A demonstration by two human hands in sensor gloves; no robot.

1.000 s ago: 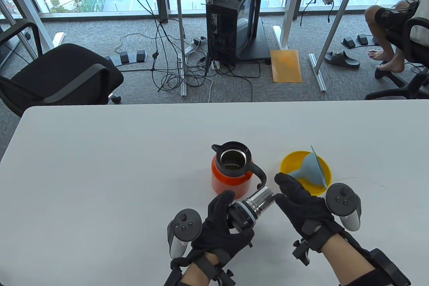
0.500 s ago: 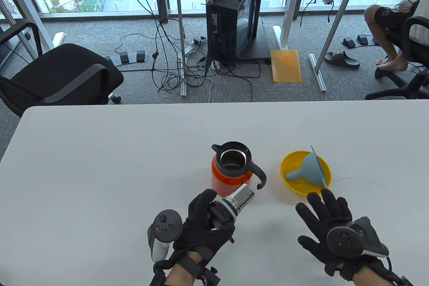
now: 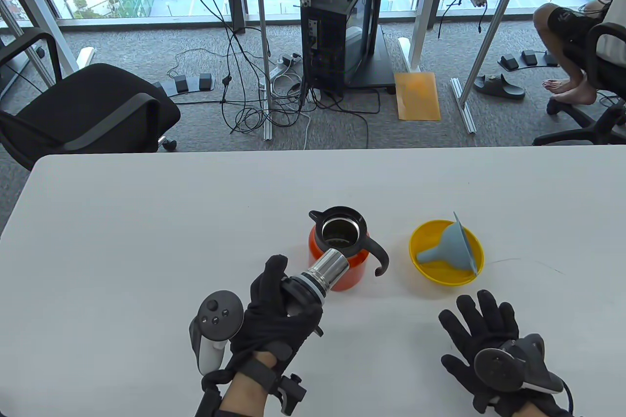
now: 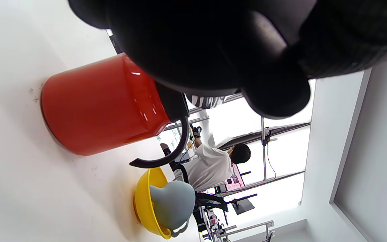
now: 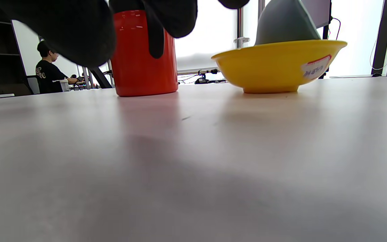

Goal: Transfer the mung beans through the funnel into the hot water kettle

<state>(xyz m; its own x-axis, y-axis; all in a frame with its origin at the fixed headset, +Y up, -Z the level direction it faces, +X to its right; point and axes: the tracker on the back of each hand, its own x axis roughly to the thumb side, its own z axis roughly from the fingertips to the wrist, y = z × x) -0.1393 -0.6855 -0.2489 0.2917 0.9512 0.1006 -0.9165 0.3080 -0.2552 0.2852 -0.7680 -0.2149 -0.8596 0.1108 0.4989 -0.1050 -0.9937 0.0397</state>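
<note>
The orange kettle [image 3: 359, 268] stands open at table centre, with something dark and greenish low inside. My left hand [image 3: 279, 309] grips the kettle's stopper [image 3: 324, 271] by its black cap. The stopper's steel end points up-right and overlaps the kettle's near side. The blue-grey funnel [image 3: 452, 248] lies on its side in the yellow bowl [image 3: 423, 235], right of the kettle. My right hand [image 3: 481, 334] lies spread, palm down, on the table in front of the bowl, holding nothing. The left wrist view shows the kettle [image 4: 102, 107], bowl [image 4: 143, 201] and funnel [image 4: 173, 201].
The white table [image 3: 146, 241] reaches to the far edge, with an office chair [image 3: 88, 109] and cables on the floor beyond. The right wrist view sits low on the table and shows the kettle [image 5: 143, 74] and the bowl [image 5: 274, 67] ahead.
My left hand has moved left with the stopper. My right hand has drawn back from the stopper and now lies flat on the table near the front edge.
</note>
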